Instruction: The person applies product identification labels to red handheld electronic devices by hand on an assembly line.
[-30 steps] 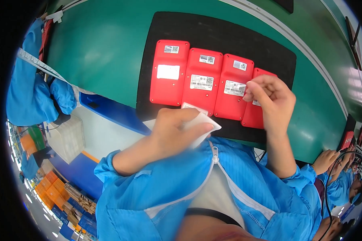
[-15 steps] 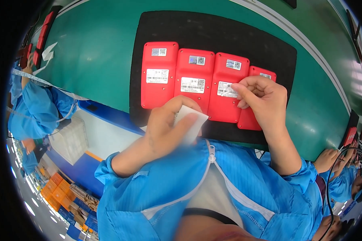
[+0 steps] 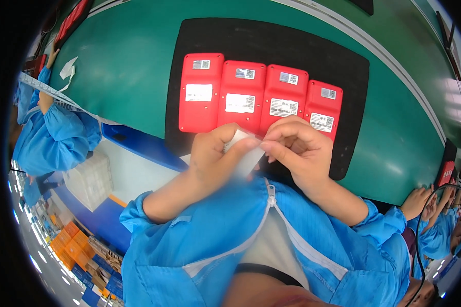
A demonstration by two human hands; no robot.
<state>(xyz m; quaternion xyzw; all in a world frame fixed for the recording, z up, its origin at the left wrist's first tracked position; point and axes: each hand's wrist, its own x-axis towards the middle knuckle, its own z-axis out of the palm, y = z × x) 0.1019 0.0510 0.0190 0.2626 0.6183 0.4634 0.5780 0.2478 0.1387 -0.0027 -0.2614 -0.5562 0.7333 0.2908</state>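
Note:
Several red rectangular devices point(image 3: 245, 95) with white labels lie side by side on a black mat point(image 3: 271, 43) on a green bench. Just in front of them, close to my chest, my left hand point(image 3: 215, 156) holds a white label sheet point(image 3: 246, 153), blurred by motion. My right hand point(image 3: 297, 148) has come against it, thumb and forefinger pinching at the sheet's upper edge. Both hands hover over the mat's near edge, below the two right-hand devices.
A green conveyor surface point(image 3: 123, 66) runs around the mat. Another person in a blue coat point(image 3: 56, 133) works at the left, and another person's hands point(image 3: 420, 199) show at the right. White trays point(image 3: 89, 179) and orange boxes point(image 3: 66, 240) sit lower left.
My right hand left the rightmost device and came back to the label sheet. My left hand rose slightly toward it, so both hands now meet on the sheet.

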